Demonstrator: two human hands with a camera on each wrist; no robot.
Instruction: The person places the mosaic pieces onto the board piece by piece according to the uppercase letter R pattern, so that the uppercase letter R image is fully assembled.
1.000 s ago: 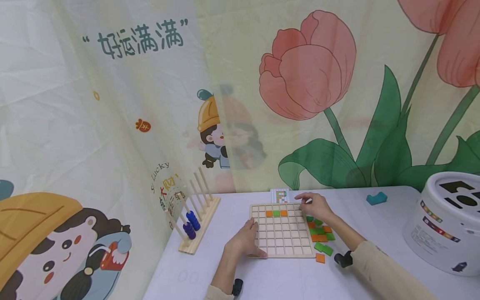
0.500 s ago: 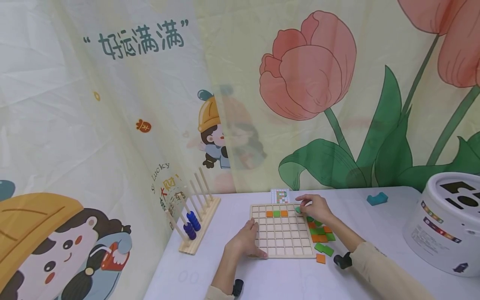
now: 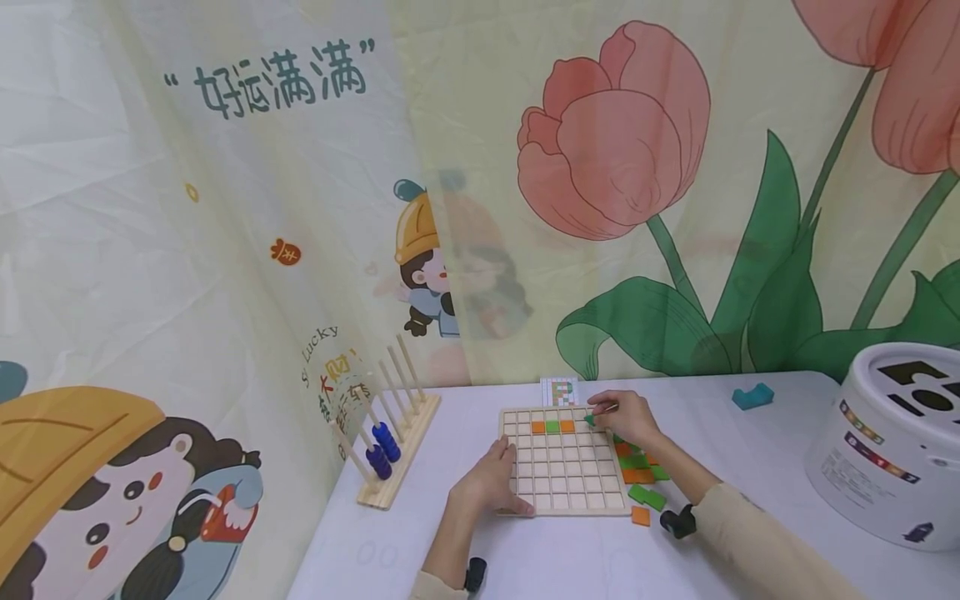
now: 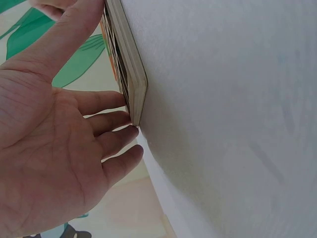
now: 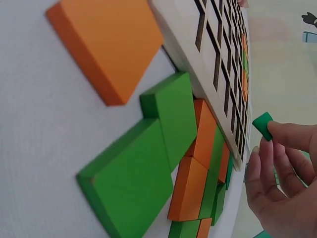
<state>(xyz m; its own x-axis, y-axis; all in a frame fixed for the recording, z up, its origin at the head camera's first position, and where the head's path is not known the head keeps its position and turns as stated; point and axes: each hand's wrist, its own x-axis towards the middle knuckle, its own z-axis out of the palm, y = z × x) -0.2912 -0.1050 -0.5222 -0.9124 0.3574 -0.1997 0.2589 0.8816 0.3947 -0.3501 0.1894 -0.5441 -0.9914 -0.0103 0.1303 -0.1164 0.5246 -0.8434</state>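
On a white desk (image 3: 570, 558), the right hand (image 3: 624, 417) reached over the far right corner of a wooden grid board (image 3: 564, 461), its grip pinching a small green tile (image 5: 263, 125) between thumb and fingertips. The left hand (image 3: 491, 483) lay flat with fingers straight against the board's near left edge. Loose orange and green tiles (image 3: 640, 476) lay just right of the board.

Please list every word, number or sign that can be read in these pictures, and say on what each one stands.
"好运满满": on the curtain, upper left; its second character is stylised.
"Lucky": on the curtain, above the abacus.
Red and green characters beneath "Lucky": too folded to read.
Coloured marks on the white bucket: too small to read.
Pattern card: no readable text.
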